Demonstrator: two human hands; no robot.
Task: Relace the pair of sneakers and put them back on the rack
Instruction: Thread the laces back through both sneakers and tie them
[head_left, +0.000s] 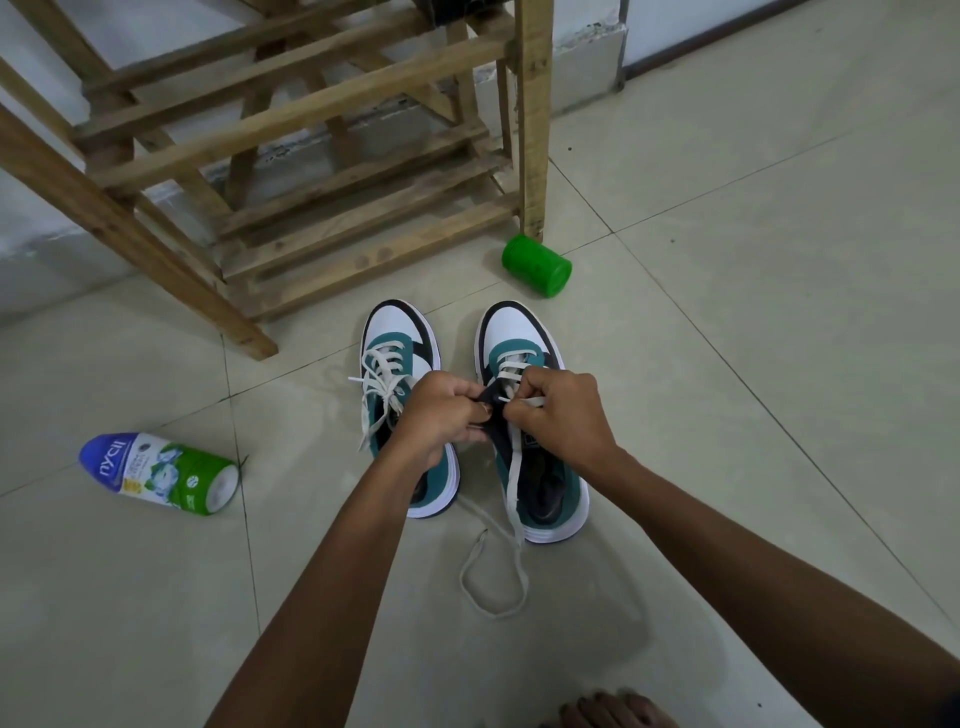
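A: Blue-green bottle (158, 475) lies on floor, far left. Left sneaker (402, 405) looks laced already.

B: Hands?

A: Left hand (441, 415) pinches right sneaker's (530, 415) dark tongue. Right hand (558, 415) pinches the lace (514, 467), just beside it. Shoe points away, toward rack (291, 156).

B: Next?

A: Prob thread lace thru next hole.

single head view looks steeply down and forward, close over the floor (727, 364) before a wooden rack (311, 156).
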